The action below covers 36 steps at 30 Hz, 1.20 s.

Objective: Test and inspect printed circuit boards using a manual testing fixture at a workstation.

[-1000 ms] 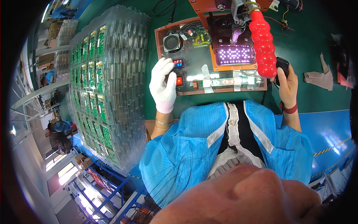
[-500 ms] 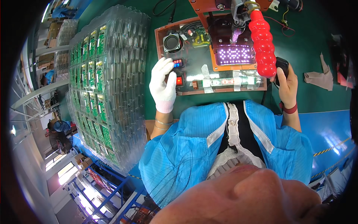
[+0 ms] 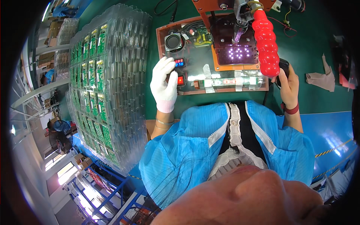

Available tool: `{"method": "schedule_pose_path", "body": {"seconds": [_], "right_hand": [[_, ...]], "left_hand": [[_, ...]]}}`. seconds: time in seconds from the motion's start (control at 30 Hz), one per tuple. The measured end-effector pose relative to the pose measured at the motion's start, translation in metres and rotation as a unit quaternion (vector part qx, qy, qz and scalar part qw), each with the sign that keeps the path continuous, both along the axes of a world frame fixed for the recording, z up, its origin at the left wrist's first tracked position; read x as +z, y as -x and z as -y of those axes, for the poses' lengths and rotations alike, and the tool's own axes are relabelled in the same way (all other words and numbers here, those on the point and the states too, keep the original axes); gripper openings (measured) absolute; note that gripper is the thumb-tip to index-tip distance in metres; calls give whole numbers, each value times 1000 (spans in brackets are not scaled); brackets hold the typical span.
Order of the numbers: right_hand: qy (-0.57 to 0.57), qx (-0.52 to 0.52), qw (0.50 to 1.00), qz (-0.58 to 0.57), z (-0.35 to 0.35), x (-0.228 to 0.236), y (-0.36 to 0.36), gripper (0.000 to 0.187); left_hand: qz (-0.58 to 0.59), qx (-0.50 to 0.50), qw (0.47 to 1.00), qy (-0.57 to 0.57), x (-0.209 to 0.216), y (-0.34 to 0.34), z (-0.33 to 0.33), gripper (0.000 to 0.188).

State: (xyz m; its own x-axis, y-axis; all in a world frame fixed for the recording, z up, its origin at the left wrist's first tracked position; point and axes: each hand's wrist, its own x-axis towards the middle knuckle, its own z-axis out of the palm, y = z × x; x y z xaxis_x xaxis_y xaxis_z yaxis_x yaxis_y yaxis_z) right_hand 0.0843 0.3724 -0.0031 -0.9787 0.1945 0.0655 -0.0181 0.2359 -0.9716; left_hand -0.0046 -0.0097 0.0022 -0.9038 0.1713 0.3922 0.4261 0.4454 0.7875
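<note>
The right hand [image 3: 289, 87], bare and with a red band at the wrist, is wrapped around a black object [image 3: 284, 66], its thumb lying along the near side; the red handle [image 3: 267, 45], a knobby rod hanging down from the machine, hides part of that grip, and whether its lower end touches the fingers I cannot tell. The black object is just past the right edge of a wide, flat box [image 3: 198, 60] with a clear cover, which lies on the green table [image 3: 318, 45]. At the box's left edge the left hand [image 3: 164, 88], in a white glove, holds nothing that shows: its fingers are together and slightly bent, the thumb stands well away from them, and the palm is turned toward a small display [image 3: 180, 62] and a glowing red switch [image 3: 181, 80] (whether the fingertips press on anything is not clear). A round speaker [image 3: 173, 42] is near the box's upper left corner. Beneath the machine, two clusters of white dots glow on a dark light panel [image 3: 237, 54] above an orange plate [image 3: 234, 68]. To the left rises a tall stack of clear trays [image 3: 129, 82] holding green circuit boards [image 3: 101, 77]; a beige cloth [image 3: 321, 78] lies far to the right.
</note>
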Motion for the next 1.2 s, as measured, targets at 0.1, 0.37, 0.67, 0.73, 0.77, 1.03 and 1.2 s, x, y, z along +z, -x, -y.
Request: {"method": "schedule_pose_path", "body": {"seconds": [0.1,0.37,0.67,0.73,0.77,1.03,1.2], "right_hand": [[-22,-3,1000,2,0,2,-1,23],[-18,-11,1000,-8,0,1,-1,22],[0,-16,1000,-9,1,-1,-2,22],[-9,-17,1000,-11,1,-1,-3,22],[-11,-19,1000,-12,0,-2,-3,22],[-6,-16,1000,-4,0,-3,-4,23],[86,52,993,67,0,16,-11,30]], "left_hand": [[0,0,1000,-2,0,0,0,31],[0,2,1000,-2,2,-1,-1,32],[-4,1,1000,-5,1,-1,0,31],[-5,1,1000,-5,1,-1,0,31],[-5,1,1000,-5,1,-1,0,31],[-4,3,1000,-6,0,-1,0,31],[0,3,1000,-11,0,-1,0,31]]}}
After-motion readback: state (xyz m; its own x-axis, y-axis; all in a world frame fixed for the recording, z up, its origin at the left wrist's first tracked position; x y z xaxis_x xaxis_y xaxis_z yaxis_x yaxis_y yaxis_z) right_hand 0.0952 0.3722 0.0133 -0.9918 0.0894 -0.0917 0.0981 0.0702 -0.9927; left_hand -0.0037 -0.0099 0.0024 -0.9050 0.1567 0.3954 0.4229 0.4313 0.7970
